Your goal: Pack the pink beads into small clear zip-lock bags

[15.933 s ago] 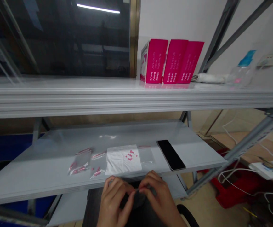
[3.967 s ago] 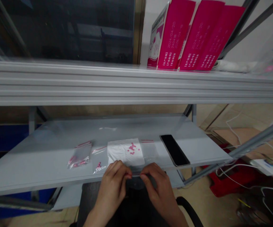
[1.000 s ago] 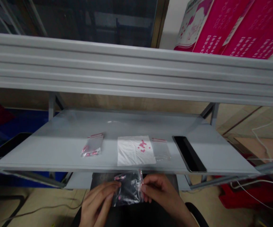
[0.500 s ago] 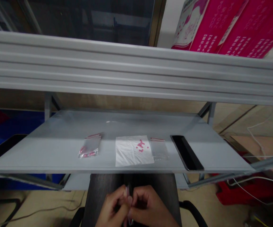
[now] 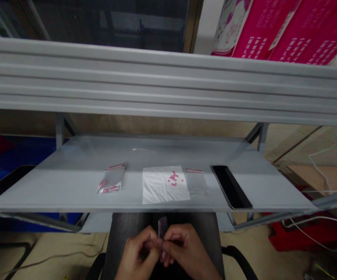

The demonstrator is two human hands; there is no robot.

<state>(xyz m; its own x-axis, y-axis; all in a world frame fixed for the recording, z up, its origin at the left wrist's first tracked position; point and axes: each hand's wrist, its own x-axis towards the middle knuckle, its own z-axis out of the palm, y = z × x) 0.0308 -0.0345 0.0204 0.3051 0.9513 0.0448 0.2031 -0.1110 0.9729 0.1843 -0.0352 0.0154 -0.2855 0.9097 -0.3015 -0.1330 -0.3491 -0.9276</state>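
Below the table's front edge, my left hand (image 5: 143, 252) and my right hand (image 5: 184, 247) meet with fingers pinched. Between them is a small clear plastic bag (image 5: 162, 225), its upper part sticking up above the fingertips. Something pinkish red shows low in it, mostly hidden by the fingers. On the table in front lies a white cloth or tissue (image 5: 156, 188) with several small pink-red pieces (image 5: 173, 178) on its right half. Just right of it is a clear zip bag (image 5: 196, 182) with a red seal line. Another zip bag (image 5: 112, 179) with pink-red pieces inside lies to the left.
A dark phone-like slab (image 5: 231, 187) lies right on the grey table (image 5: 69, 186). Another dark flat device (image 5: 6, 181) is at the left edge. A ridged metal shelf (image 5: 156, 81) crosses above; pink boxes (image 5: 290, 35) stand on it. Beneath my hands is a black chair (image 5: 121, 229).
The plastic bag has turned or risen between my fingers, so more of it shows above them. My hands remain together in nearly the same place. The view has shifted slightly.
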